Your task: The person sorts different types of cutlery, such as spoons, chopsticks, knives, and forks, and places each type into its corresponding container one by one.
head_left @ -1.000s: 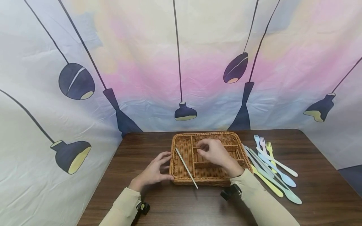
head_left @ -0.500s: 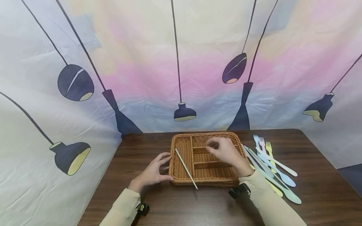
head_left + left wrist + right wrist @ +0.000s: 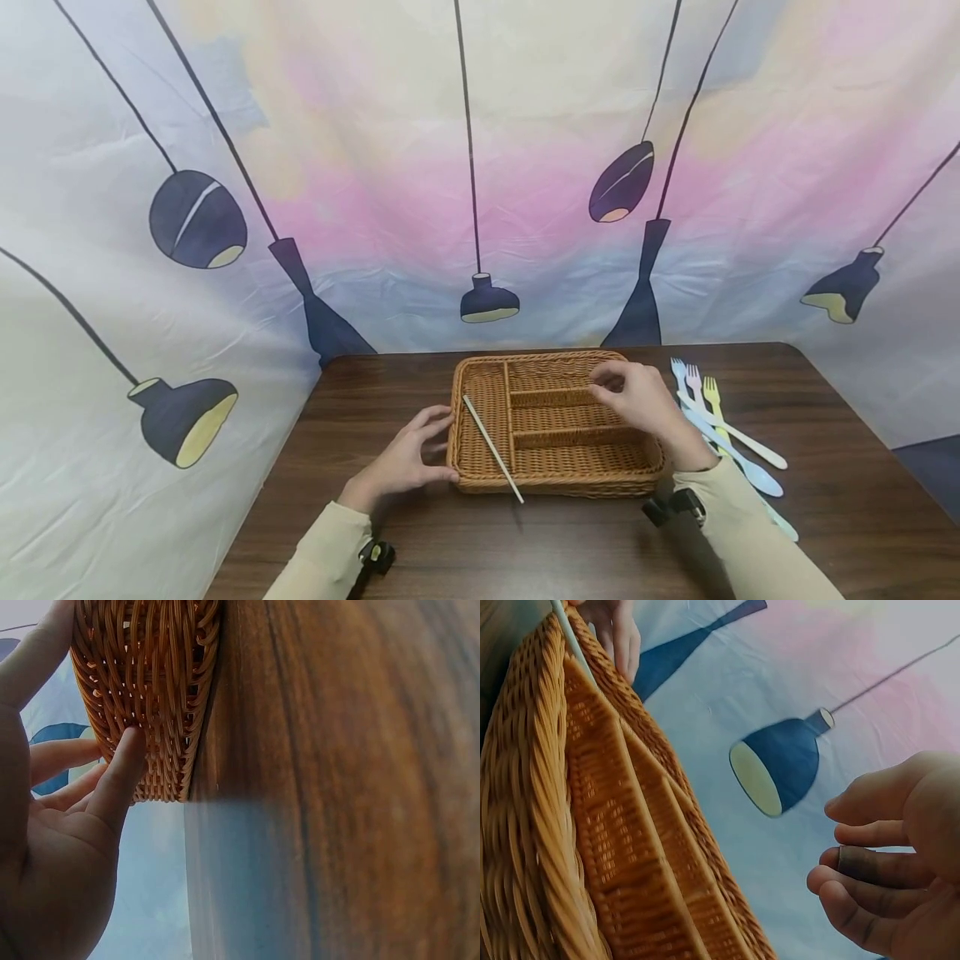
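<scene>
A brown wicker basket [image 3: 483, 483] divided into compartments stands at the back of the table. At its left end, my left hand [image 3: 405, 454] touches the outer side with spread fingers; the left wrist view has a fingertip against the weave. Over the basket's right side hovers my right hand [image 3: 641, 400], its fingers loosely bent. Nothing is between those fingers [image 3: 870, 832] in the right wrist view. A thin pale stick [image 3: 492, 447] lies slanted in the long left compartment, its near end jutting over the front rim. Whether it is a chopstick or a straw, I cannot tell.
Right of the basket lies a pile of pastel cutlery: a blue fork [image 3: 678, 371], a pink fork [image 3: 693, 379], a yellow fork [image 3: 712, 392] and several other handles and spoons. My right forearm partly covers it. A printed cloth backdrop [image 3: 390, 308] rises behind the dark wooden table [image 3: 360, 392].
My right hand has moved rightward across the basket, from near its middle to its right side, uncovering the dividers and hiding more cutlery. My left hand and the stick stay put.
</scene>
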{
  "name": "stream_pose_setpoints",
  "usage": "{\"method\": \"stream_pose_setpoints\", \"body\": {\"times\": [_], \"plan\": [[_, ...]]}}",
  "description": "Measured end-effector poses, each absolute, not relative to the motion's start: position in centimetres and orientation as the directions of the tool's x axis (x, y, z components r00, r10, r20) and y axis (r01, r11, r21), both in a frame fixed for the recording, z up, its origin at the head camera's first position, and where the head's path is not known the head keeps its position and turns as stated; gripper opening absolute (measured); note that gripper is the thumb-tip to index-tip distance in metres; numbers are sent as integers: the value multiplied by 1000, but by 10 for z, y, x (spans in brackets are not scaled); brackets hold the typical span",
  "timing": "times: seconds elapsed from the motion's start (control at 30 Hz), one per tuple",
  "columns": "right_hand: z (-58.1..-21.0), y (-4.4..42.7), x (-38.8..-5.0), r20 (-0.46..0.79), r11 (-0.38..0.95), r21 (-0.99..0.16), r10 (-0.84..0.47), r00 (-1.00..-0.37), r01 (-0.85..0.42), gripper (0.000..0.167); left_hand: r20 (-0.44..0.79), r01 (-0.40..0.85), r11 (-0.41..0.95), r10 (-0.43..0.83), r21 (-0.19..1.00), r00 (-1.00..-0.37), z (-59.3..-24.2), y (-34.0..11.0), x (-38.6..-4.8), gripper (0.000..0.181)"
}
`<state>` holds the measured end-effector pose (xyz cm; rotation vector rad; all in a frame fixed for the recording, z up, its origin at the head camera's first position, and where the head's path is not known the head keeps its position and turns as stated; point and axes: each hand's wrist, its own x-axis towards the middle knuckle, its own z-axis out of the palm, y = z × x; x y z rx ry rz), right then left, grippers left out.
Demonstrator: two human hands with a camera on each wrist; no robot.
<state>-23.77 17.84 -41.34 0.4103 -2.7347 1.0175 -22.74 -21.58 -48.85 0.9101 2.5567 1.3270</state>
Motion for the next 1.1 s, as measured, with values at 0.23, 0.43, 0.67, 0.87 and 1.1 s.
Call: {"method": "stream_pose_setpoints", "body": {"times": [0.23,0.43,0.67,0.87,1.1], "plan": [[-415,199,-237,244,735,-615,-168,-955,-287,21,143,447,461,556,767,-819,-486,-217,-226,95],[-417,212,-236,259,764,-584,-144,-955,-274,21,141,444,454,559,772,-817,-485,-216,-225,96],[-421,226,-234,253,767,-584,-138,-958,-265,23,150,448,446,558,775,-816,-487,-216,-226,94],[-422,237,-232,246,776,-573,-145,-958,-264,24,159,456,445,559,771,-814,-488,-216,-227,94],[-425,246,-229,237,791,-559,-133,-962,-247,24,163,461,444,561,768,-812,-489,-217,-227,94]]}}
